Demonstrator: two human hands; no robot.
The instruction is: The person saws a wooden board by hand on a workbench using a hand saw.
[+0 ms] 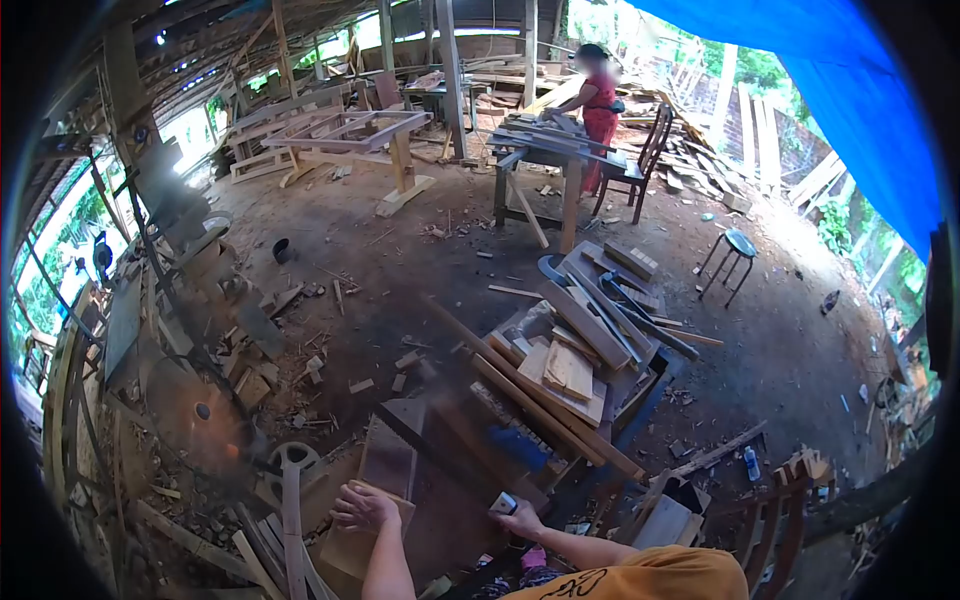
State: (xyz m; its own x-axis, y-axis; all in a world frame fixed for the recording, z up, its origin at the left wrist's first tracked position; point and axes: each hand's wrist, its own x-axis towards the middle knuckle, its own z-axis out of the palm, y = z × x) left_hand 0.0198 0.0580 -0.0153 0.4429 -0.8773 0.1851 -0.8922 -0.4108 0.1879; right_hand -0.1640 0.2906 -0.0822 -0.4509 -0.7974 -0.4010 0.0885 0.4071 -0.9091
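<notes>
My left hand [366, 508] lies with its fingers spread over a light wooden piece [403, 508] at the lower middle. Just beyond it is a flat grey-brown panel [388, 458] with a long dark bar [412, 432] crossing near its side. To the right, my right hand [522, 522] is closed around a small block-shaped object [504, 503] with a pale face and dark side; its kind I cannot make out. The two hands are apart, with a dark brown surface [450, 500] between them.
A stack of boards [565, 375] stands ahead on the right. Loose wood strips [292, 530] lie at lower left. Farther off are a wooden frame [345, 135], a lumber-covered table [545, 140], a chair [640, 165], a stool [738, 245] and a person in red [600, 105]. Scraps litter the floor.
</notes>
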